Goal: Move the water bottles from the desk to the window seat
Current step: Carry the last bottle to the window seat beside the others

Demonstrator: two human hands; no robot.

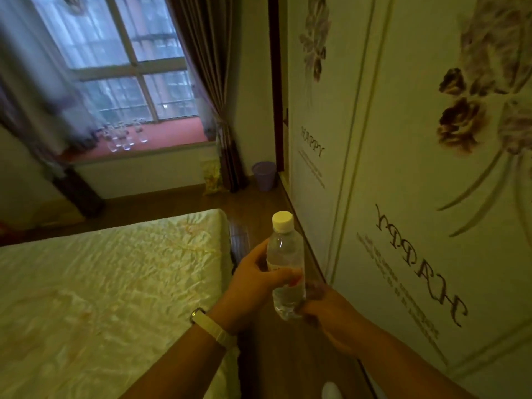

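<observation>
While carrying bottle (285,254), left grip (253,282) curled round middle, right grip (331,312) holding base: transport step. Next, walk to seat (178,136) at 11 o'clock, set down beside other bottles (123,136).

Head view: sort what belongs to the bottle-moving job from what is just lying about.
Job: water bottle, held by left hand and right hand; window seat; cluster of bottles standing on it.
Lying about: bed, purple bin, yellow bag, curtain, wardrobe.

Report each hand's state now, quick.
Left hand: closed, holding the water bottle around its middle.
Right hand: closed, holding the same bottle at its base.
</observation>
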